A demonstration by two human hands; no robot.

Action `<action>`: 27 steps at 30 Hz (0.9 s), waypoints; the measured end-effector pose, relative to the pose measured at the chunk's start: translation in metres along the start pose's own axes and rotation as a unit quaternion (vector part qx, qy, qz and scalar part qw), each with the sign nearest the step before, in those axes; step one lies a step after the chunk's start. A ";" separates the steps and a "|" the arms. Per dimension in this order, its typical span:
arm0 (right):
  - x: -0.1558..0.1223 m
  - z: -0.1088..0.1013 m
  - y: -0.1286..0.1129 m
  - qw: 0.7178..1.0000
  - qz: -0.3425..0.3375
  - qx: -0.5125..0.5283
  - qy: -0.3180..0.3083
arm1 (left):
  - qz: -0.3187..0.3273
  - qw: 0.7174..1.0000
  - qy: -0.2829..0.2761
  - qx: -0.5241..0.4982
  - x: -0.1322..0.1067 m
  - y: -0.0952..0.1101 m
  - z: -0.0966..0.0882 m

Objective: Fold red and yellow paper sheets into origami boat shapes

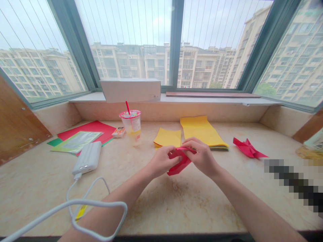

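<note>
Both of my hands meet over the middle of the marble counter (176, 205), holding a folded piece of red paper (178, 165) just above it. My left hand (161, 161) pinches the paper's left side with closed fingers. My right hand (202, 155) grips its upper right part, fingers curled over the fold. Behind my hands lie a small stack of yellow sheets (168, 137) and a larger yellow stack (202, 131). A finished red folded paper shape (248, 148) rests on the counter to the right.
A plastic cup with a red straw (131, 125) stands back left of centre. Further left are red and green sheets (88, 134), a white power bank (87, 157) with a white cable (83, 201), and a small packet (118, 132). A white box (131, 90) sits on the window sill.
</note>
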State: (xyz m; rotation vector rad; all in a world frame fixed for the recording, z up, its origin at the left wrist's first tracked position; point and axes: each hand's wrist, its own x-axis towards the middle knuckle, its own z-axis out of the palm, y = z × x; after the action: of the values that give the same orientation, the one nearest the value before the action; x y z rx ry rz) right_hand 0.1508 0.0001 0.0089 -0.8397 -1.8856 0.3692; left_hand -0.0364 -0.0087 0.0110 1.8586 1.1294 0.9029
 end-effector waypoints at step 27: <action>0.002 0.001 0.002 0.995 0.074 0.065 0.031 | -0.062 0.984 0.018 -0.166 0.005 0.006 0.000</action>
State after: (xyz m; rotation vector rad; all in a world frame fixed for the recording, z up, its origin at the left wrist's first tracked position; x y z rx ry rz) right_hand 0.1501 0.0028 0.0087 -0.8948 -1.7274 0.5465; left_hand -0.0324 -0.0064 0.0171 1.4910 1.0315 0.9895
